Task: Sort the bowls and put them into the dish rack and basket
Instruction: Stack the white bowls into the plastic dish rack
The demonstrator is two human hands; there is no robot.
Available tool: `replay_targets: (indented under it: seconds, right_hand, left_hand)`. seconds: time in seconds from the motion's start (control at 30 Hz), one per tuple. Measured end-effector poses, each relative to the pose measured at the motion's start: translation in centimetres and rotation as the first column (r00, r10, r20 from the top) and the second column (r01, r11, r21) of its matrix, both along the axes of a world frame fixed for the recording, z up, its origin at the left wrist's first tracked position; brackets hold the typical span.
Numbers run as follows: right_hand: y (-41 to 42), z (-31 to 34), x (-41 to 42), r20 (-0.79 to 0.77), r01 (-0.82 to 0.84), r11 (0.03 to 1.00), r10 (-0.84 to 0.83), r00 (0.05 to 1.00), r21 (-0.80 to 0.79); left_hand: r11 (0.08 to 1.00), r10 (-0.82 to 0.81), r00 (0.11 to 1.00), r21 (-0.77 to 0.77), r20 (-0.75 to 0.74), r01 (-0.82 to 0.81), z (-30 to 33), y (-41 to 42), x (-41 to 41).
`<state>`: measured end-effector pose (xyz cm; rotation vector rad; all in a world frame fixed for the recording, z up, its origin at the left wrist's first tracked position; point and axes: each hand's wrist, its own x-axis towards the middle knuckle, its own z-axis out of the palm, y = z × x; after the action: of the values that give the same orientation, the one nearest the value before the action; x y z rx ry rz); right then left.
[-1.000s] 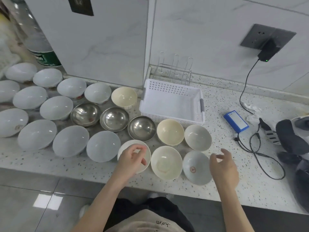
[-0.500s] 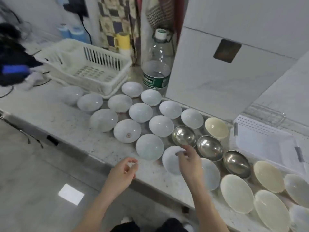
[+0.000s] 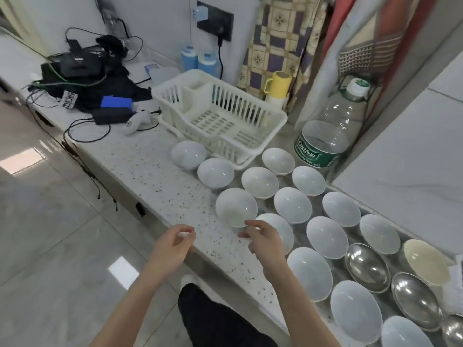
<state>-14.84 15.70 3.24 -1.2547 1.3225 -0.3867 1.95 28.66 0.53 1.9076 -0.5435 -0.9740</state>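
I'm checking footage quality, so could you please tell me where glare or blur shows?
Head view: window glare on the floor tiles; bright highlights in the steel bowls; slight motion blur on both hands and the curtain; wide-angle bending at the edges.

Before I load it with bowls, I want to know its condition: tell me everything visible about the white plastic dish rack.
The white plastic dish rack stands upright on the speckled stone counter, apparently holding no dishes. It has slatted side walls, a grid-slotted floor and a boxy cutlery compartment at its far left corner. White ceramic bowls cluster by its near edge; a clear water bottle stands to its right.
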Motion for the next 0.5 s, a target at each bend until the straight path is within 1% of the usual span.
replay_targets:
  seconds: [0.03,0.1,0.13,0.17,0.2,0.27,0.3,0.37,0.43,0.5]
  right_hand:
    - [-0.5,-0.1,1.8,0.034,0.001,0.998,-0.003,0.999,0.064]
    - [-1.5,-0.4,5.7,0.146,0.008,0.966,-0.047,0.988,0.260]
    - [-1.9,-0.6,7.7,0.209,0.012,0.923,-0.100,0.973,0.385]
    - [-2.0,-0.8,9.7,0.262,0.014,0.861,-0.170,0.950,0.509]
    - [-2.1,-1.1,11.5,0.303,0.010,0.790,-0.247,0.920,0.613]
    - [-2.0,-1.8,14.4,0.330,0.031,0.664,-0.411,0.850,0.747]
    - [-2.1,-2.3,15.6,0.318,0.060,0.618,-0.483,0.816,0.784]
    - [-2.5,-3.2,17.4,0.279,0.130,0.559,-0.586,0.761,0.819]
    - [-3.1,-4.1,18.7,0.216,0.226,0.530,-0.645,0.733,0.817]
    - [-3.6,-4.7,19.7,0.158,0.329,0.528,-0.681,0.716,0.783]
  left_hand:
    - [1.000,0.012,1.000,0.006,0.003,-0.012,0.0,-0.5,1.7]
    - [1.000,0.023,1.000,0.016,0.003,-0.023,-0.2,-2.1,5.3]
    - [0.999,0.031,1.000,0.029,-0.004,-0.031,-0.3,-3.0,7.0]
    - [0.997,0.058,0.998,0.048,-0.037,-0.056,-0.4,-4.0,8.7]
    - [0.993,0.107,0.989,0.063,-0.105,-0.101,-0.5,-5.0,10.2]
    - [0.977,0.207,0.942,0.105,-0.264,-0.185,-1.1,-6.6,12.6]
    - [0.971,0.231,0.924,0.129,-0.306,-0.200,-1.4,-7.3,13.6]
    - [0.965,0.249,0.901,0.169,-0.355,-0.200,-2.0,-8.6,15.5]
    - [0.960,0.259,0.885,0.205,-0.387,-0.191,-2.5,-10.0,17.2]
    - [0.959,0.241,0.885,0.235,-0.399,-0.156,-2.9,-11.5,18.7]
